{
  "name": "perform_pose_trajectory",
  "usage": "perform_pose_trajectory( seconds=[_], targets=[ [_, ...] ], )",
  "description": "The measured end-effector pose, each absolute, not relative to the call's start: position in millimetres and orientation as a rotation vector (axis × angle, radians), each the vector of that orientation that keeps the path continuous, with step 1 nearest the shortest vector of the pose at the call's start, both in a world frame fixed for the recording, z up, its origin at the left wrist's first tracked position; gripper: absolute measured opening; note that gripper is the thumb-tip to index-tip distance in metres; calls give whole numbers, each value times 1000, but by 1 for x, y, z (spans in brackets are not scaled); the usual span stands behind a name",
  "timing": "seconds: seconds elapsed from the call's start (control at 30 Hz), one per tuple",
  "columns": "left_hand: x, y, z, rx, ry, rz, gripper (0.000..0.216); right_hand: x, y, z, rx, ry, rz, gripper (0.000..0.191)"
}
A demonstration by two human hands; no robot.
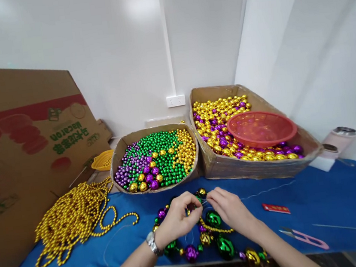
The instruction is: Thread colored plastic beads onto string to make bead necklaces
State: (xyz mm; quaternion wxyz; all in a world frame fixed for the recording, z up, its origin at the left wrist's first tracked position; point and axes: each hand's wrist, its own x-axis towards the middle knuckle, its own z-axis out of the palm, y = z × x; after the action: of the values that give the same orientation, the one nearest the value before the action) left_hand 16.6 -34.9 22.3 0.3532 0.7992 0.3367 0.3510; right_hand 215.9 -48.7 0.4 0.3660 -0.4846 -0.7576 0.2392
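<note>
My left hand (178,218), with a watch at the wrist, is closed in a pinch over the middle of the blue cloth. Facing it, my right hand (232,211) pinches too, its fingertips a small gap away. Thin clear string (259,194) passes between the fingertips and trails off to the right. Below and around both hands lies a strand of shiny green, purple and gold balls (192,253) of mixed sizes. A short chain of small gold beads (217,230) hangs among them. The fingers partly hide the upper balls.
A box of small beads (162,142) and a larger box (250,167) with a red basket (262,129) stand behind. Gold bead chains (68,220) are heaped left, beside a big carton (32,160). Pink-handled scissors (304,238), a red packet (276,208) and a needle-like rod (340,227) lie right.
</note>
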Motion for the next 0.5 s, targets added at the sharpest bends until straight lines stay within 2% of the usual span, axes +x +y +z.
perform_pose_trajectory(
  seconds=[0.17, 0.27, 0.37, 0.5],
  targets=[
    [19, -36, 19, 2215, 940, 915, 24, 212, -52, 11, -1215, -1995, 664, 23],
    [21, -33, 16, 2150, 942, 910, 19, 210, -52, 15, -1191, -2000, 688, 23],
    [18, -28, 14, 1848, 864, 933, 25, 218, -51, 18, -1134, -1899, 813, 18],
    [8, -26, 8, 1316, 657, 1029, 20, 236, -49, 13, -1094, -1593, 1020, 19]
  ],
)
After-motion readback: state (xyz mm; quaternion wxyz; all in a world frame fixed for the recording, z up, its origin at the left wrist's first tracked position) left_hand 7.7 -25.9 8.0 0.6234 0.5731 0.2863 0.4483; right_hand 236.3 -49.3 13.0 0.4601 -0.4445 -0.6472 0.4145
